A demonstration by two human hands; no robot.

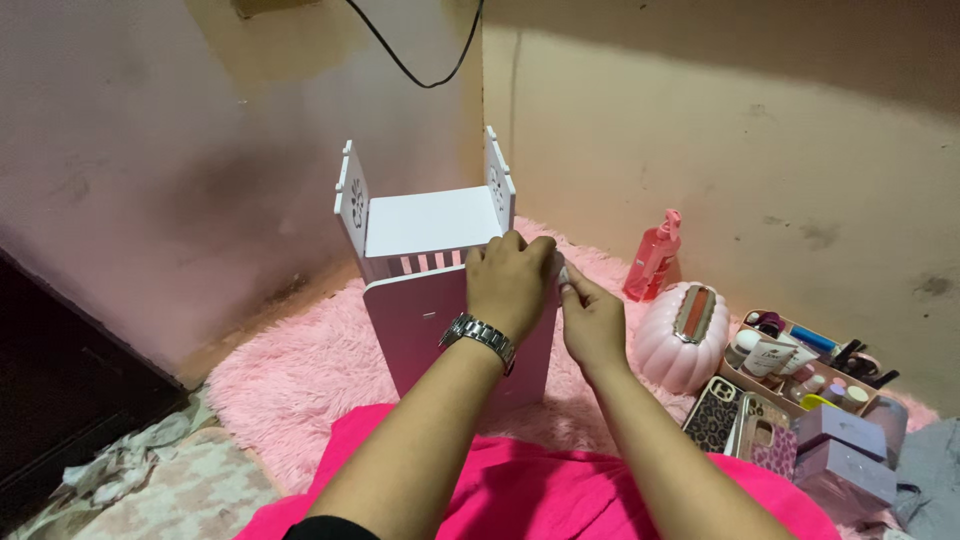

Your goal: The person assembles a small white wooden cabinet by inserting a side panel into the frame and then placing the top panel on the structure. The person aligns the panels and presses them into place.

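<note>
From the head view, your left hand (pixel 510 283) lies over the top right corner of a white shelf unit (pixel 430 290), fingers curled down over its upper edge and closed on it; a silver wristwatch (pixel 480 338) sits on that wrist. Your right hand (pixel 592 322) is just beside it, at the unit's right edge, thumb and fingertips pinched shut on a small pale piece (pixel 563 274) that is too small to make out. The shelf unit stands upright on a pink fluffy rug (pixel 300 370), close to the corner of the wall, its long axis vertical. Its plain flat panel faces you, with a slatted rail above it, a flat shelf board behind that, and two side posts with cut-out patterns rising at the top. To the right on the rug stand a pink spray bottle (pixel 653 257) and a pale pink pumpkin-shaped container (pixel 682 335); beyond those lie phone cases (pixel 712 413) and a tray of cosmetics (pixel 800 365).
</note>
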